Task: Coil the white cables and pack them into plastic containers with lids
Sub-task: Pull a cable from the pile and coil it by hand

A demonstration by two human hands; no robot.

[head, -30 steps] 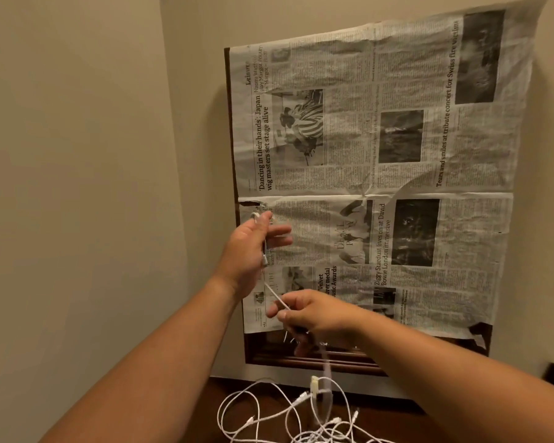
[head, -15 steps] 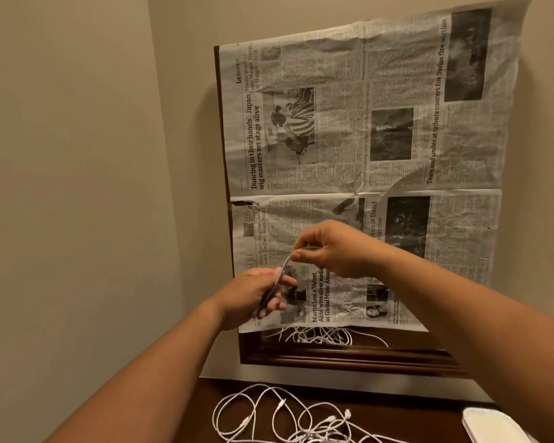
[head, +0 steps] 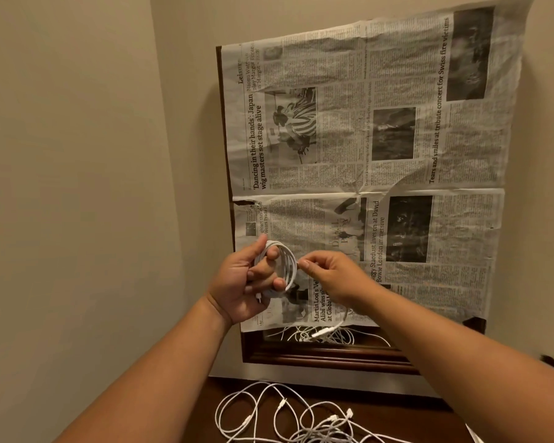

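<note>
My left hand (head: 247, 282) holds a coil of white cable (head: 287, 266), several loops wound round its fingers, raised in front of the newspaper. A plug end hangs below the palm. My right hand (head: 330, 276) pinches the same cable at the coil's right side; the loose tail runs down under that hand. A tangled pile of white cables (head: 288, 417) lies on the dark wooden surface (head: 397, 414) below. No container shows fully; a white edge (head: 472, 434) peeks in at bottom right.
A newspaper sheet (head: 381, 155) covers a dark-framed mirror (head: 317, 356) on the beige wall; cables are reflected in its uncovered bottom strip. A second wall (head: 77, 187) closes the left side.
The cable has been wound into several loops on my left hand. My right hand came down from above to the coil's right side. The view tilted slightly.
</note>
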